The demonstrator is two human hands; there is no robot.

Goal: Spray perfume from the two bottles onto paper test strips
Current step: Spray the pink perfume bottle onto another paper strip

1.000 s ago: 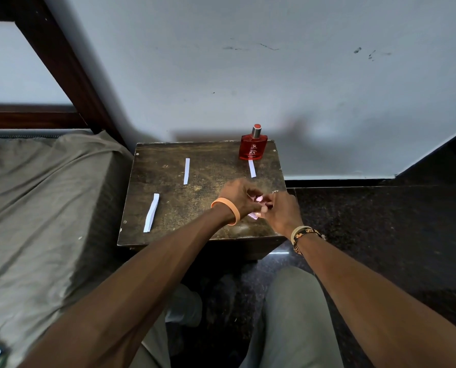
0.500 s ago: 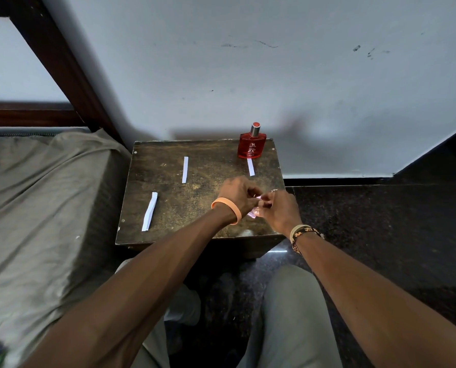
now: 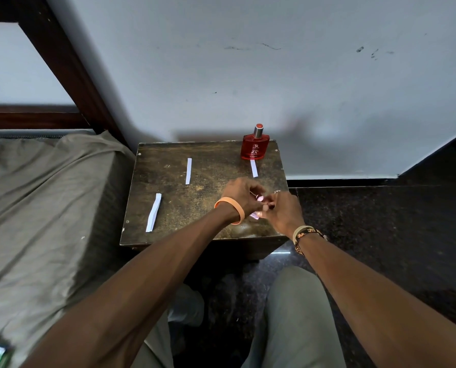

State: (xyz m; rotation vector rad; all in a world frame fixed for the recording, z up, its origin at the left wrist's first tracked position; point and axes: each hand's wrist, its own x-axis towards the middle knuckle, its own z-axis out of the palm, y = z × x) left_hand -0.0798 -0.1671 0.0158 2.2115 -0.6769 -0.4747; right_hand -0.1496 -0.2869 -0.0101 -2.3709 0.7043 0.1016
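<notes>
Head view: your left hand (image 3: 241, 193) and right hand (image 3: 285, 213) both curl round a small pink bottle (image 3: 260, 199), well in front of the red perfume bottle (image 3: 255, 148). The pink bottle's nozzle is hidden. If it is misaimed, you'd likely spray your fingers rather than the paper strip (image 3: 254, 168) just before the red perfume bottle.

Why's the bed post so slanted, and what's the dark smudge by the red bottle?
Head view: the wide-angle lens likely tilts the dark wooden bed post; the smudge is a soft shadow on the grey wall beside the red glass perfume bottle.
</notes>
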